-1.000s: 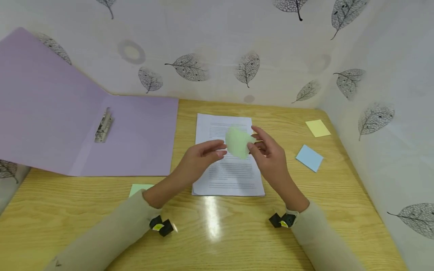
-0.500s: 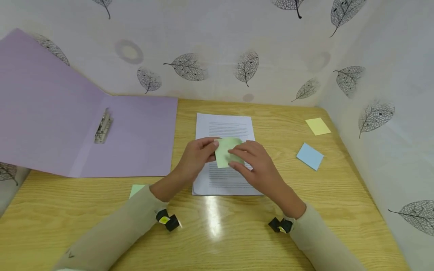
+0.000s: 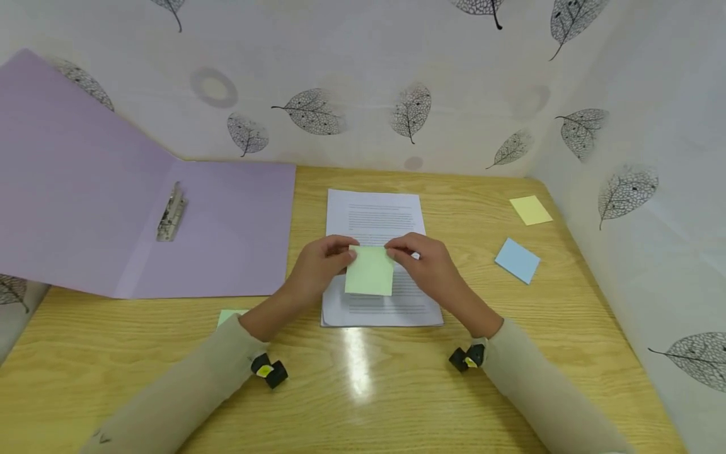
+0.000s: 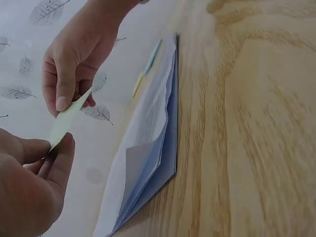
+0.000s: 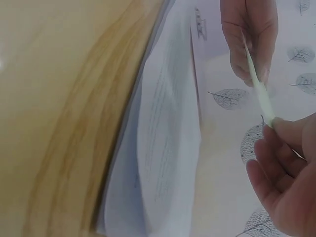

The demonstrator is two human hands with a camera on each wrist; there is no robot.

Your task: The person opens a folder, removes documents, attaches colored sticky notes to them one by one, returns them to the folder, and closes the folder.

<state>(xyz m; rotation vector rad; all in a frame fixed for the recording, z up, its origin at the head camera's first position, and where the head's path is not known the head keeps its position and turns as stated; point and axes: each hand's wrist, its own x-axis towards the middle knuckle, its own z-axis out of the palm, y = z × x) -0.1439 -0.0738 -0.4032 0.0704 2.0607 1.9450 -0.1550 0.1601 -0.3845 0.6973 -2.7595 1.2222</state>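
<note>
Two upper corners of the note [image 3: 368, 271] are being pinched: L hand [image 3: 314, 270] is gripping the upper-L corner w/ thumb in front and fingers behind; R hand [image 3: 433, 265] is taking the upper-R corner btwn thumb and forefinger, its other fingers curling loosely (R wrist view). Both hands are nearly closing at the tips, only the note parting thumb from finger.

Position: note is hanging above the papers [image 3: 381, 217], not touching them, over their lower half as seen in head view; papers are lying on the tabletop [image 3: 408, 384].

Orientation: broad face is facing the head cam, upper edge running L–R btwn the hands, lower edge pointing to the tabletop's near side. Outline is looking approx. square, so no clear long axis is showing; side edges are running roughly parallel to the papers' long axis.

Technique (judged): pinching lightly at the very corners, w/ slight, equal outward pull, is probably serving best; too much pull is risking a crease, too little a sag. Tilting one wrist more is likely skewing the lower edge.
</note>
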